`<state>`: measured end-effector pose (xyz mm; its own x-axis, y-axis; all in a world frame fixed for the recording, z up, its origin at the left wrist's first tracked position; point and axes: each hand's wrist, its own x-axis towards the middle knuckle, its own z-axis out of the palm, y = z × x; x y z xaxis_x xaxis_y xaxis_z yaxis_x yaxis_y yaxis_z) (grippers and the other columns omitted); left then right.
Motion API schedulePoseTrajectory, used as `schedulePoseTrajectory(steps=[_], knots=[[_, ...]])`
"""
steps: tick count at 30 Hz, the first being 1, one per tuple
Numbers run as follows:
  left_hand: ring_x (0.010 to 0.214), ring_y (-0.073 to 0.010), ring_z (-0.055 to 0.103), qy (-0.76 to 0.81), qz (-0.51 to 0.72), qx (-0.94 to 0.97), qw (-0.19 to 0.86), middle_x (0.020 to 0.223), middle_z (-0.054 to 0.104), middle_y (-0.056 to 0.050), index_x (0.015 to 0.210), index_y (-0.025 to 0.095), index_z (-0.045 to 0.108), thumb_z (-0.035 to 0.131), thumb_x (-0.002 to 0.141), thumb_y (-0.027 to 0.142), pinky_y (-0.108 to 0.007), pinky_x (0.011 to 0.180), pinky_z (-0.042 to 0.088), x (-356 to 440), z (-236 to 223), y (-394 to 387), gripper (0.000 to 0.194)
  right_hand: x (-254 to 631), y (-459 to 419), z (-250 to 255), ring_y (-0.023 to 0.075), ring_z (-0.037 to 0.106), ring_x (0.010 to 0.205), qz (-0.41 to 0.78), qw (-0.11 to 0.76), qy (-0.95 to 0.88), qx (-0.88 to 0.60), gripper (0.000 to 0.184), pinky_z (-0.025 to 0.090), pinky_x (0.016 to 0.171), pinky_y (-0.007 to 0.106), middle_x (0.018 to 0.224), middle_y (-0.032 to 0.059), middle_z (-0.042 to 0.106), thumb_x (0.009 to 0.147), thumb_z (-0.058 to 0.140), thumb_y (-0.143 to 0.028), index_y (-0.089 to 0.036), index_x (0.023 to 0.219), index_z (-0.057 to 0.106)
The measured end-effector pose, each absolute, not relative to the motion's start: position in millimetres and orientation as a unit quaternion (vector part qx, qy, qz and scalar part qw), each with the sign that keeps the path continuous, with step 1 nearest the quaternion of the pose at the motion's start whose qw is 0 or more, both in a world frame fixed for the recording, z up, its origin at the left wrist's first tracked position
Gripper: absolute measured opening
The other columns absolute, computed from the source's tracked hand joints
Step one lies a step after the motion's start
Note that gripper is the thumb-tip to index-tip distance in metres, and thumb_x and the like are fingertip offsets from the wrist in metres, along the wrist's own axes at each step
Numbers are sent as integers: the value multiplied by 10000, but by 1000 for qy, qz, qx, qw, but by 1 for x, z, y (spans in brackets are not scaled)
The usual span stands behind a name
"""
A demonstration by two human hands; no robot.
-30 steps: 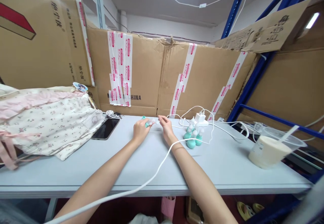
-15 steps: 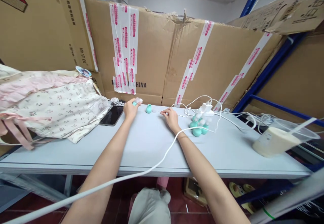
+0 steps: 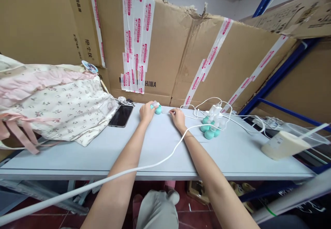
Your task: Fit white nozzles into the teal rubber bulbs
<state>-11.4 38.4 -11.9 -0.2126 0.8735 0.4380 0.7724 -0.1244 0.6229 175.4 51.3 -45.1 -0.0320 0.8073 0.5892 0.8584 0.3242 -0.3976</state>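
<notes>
My left hand [image 3: 146, 113] is closed around a small spray bottle with a translucent top [image 3: 155, 103]; a bit of teal shows by the fingers. Touching or just beside those fingers, a round teal bottle [image 3: 158, 110] stands upright without a cap. My right hand [image 3: 177, 117] rests on the table with thumb and fingers pinched together; what they hold, if anything, is too small to make out. A faint clear piece [image 3: 166, 111] lies by its fingertips. Farther right, several teal bottles with clear tops [image 3: 210, 130] stand in a cluster.
A white cable [image 3: 144, 167] crosses in front of both forearms. The phone [image 3: 121, 116] and a floral bag [image 3: 59, 108] lie left. White chargers [image 3: 215, 109] stand behind the bottle cluster, and a plastic cup [image 3: 281, 146] is at right. Cardboard [image 3: 165, 49] walls the back.
My left hand has moved right with the small bottle, close to the standing teal bottle. The right hand stays pinched near the clear piece. The whole view has shifted slightly.
</notes>
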Motion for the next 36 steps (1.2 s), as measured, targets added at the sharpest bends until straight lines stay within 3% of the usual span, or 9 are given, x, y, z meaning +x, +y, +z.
schedulePoseTrajectory(steps=[11,20,28,36], knots=[[897,-244,632,610,355,705,66,929,713,-77,968,249,686,612,787,361,-274,688,398,1,-8,33,226,180,50,-44,171,565,733,-22,381,-700,-603,212,371,690,287,913,68,681,860,517,-263,-194,881,717],[922,-218,630,600,356,715,50,968,711,-42,998,284,668,582,804,366,-268,734,410,10,-11,30,228,178,47,-41,193,610,867,-55,357,-679,-639,257,369,762,300,979,31,713,877,502,-288,-254,1061,678],[947,-226,623,636,331,697,38,994,703,-55,1037,277,660,558,813,374,-277,755,415,1,-11,32,264,173,47,-40,223,553,925,-98,323,-719,-608,194,231,866,398,917,19,729,878,533,-251,-281,937,715],[956,-227,613,627,358,691,33,987,699,-45,986,274,661,554,809,377,-280,757,408,0,-7,31,231,175,49,-43,239,524,947,-102,288,-731,-611,156,208,855,416,910,35,726,858,571,-265,-271,905,719]])
